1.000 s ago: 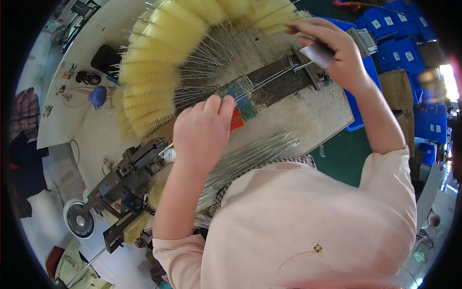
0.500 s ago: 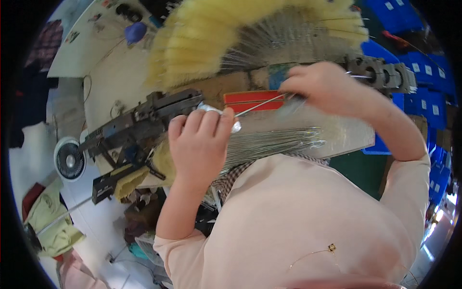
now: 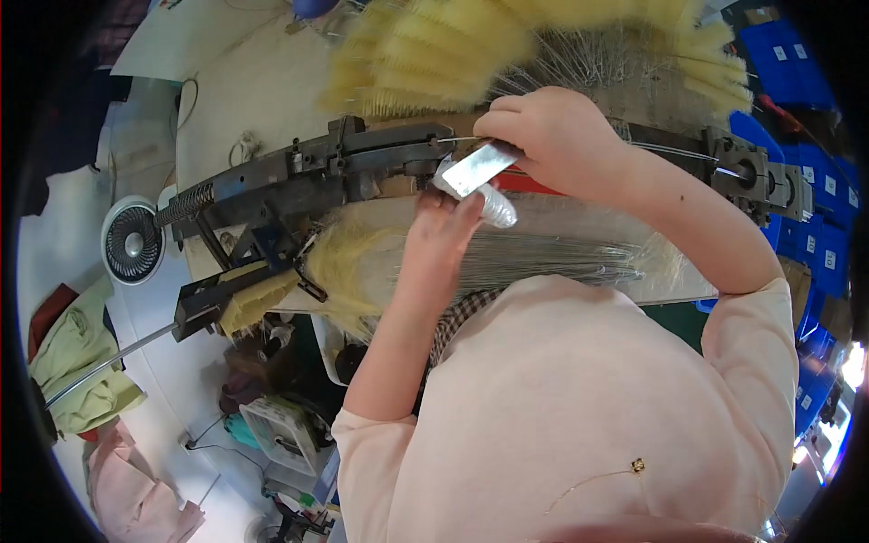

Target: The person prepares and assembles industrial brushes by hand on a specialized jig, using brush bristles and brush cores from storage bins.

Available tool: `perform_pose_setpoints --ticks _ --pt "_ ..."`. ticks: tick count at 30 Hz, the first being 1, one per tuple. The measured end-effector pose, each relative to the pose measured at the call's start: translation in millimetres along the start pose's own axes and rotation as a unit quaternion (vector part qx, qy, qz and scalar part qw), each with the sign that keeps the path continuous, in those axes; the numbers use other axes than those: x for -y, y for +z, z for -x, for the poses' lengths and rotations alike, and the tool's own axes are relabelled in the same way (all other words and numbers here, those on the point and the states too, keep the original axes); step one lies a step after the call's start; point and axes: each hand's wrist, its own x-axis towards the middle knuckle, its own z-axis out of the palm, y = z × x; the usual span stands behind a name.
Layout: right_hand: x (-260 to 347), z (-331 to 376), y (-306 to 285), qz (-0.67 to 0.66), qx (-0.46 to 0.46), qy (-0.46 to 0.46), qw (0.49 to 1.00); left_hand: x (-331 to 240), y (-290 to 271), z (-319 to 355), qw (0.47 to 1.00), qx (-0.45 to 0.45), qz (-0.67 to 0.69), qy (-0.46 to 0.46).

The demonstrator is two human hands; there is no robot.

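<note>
My right hand (image 3: 557,140) is closed, its fingers pinching a flat, shiny metal plate (image 3: 482,168) that slants down toward my left hand. A thin metal rod (image 3: 459,138) runs from the dark clamp-like bench fixture (image 3: 389,145) to the right hand's fingertips. My left hand (image 3: 444,235) is curled beside the plate's lower end. Crinkled silver wrapping (image 3: 499,209) shows at its thumb, and more silver is behind the plate. Whatever the left fingers grip is hidden. Behind the right hand, a red strip (image 3: 534,181) is partly covered.
Yellow bristle brushes with wire stems (image 3: 425,68) fan out at the back. Bundled thin wires (image 3: 552,258) lie along the near table edge. A metal block with round holes (image 3: 756,172) stands at right, before blue bins (image 3: 778,59). A white fan (image 3: 134,240) is at left.
My hands have come together: the left moved right and upward, the right moved left. The flat metal plate now shows plainly between them. The whole view has shifted, and the red strip is more covered.
</note>
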Motion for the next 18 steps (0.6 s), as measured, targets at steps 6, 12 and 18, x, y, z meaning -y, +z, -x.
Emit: perform_pose_setpoints --ticks 6,12,18 --pt "-3.0 -4.7 1.6 -0.036 0.03 0.026 0.999 -5.8 18.5 -2.4 0.95 0.131 0.279 -0.047" --pt "3.9 -6.6 1.0 0.011 0.021 0.005 1.0 37.4 -23.5 -27.7 0.892 0.04 -0.44 0.094" --pt "6.2 5.2 6.3 0.138 -0.037 -0.076 0.987 52.2 -12.9 -32.3 0.969 -0.043 -0.178 0.165"
